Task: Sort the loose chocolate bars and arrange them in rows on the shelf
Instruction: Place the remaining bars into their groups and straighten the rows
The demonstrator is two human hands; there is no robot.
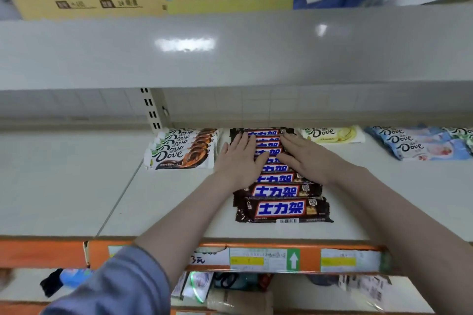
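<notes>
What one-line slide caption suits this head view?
Both hands rest flat on a row of brown bars between Dove stacks on the shelf.

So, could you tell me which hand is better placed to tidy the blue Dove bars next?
The right hand: it lies flat on the Snickers row, on the side nearer the blue Dove bars. The left hand would have to cross over.
</notes>
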